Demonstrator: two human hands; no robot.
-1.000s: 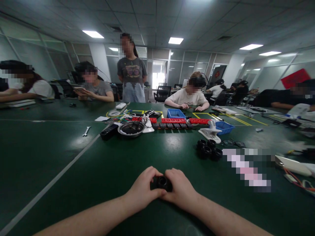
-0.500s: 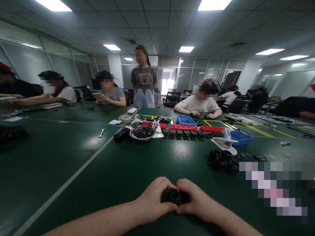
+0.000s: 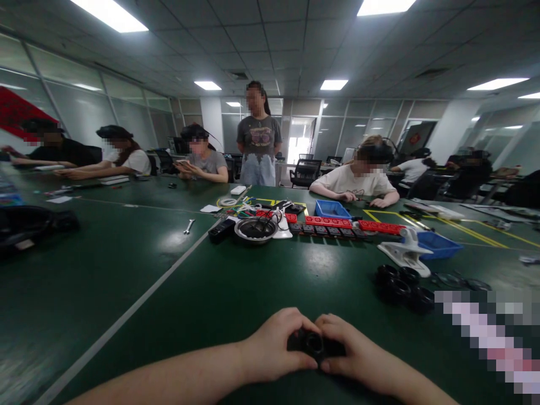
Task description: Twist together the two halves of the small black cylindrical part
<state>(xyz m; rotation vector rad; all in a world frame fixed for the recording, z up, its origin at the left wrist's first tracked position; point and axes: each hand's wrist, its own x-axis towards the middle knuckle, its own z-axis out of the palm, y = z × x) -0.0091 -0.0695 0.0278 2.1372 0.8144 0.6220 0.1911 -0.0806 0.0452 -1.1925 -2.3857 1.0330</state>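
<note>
Low in the head view, my left hand (image 3: pixel 276 343) and my right hand (image 3: pixel 354 347) come together around a small black part with a round hole (image 3: pixel 314 341). Fingertips and thumbs of both hands press on it from the two sides. Its exact kind is unclear, as the fingers and dark shadow cover much of it. To the right of my hands, a cluster of several black ring-shaped parts (image 3: pixel 397 287) stands on the green tabletop (image 3: pixel 189 315).
Farther back are a white clip stand (image 3: pixel 407 253), blue bins (image 3: pixel 333 210), red strips (image 3: pixel 327 221), a round metal dish (image 3: pixel 255 230) and a small wrench (image 3: pixel 189 226). A pixelated patch (image 3: pixel 491 337) covers the right front. Several people sit around, and one person (image 3: pixel 259 135) stands.
My view has turned a little to the left, so the whole scene sits farther right. Both hands still hold the black part, which now looks slightly more tilted.
</note>
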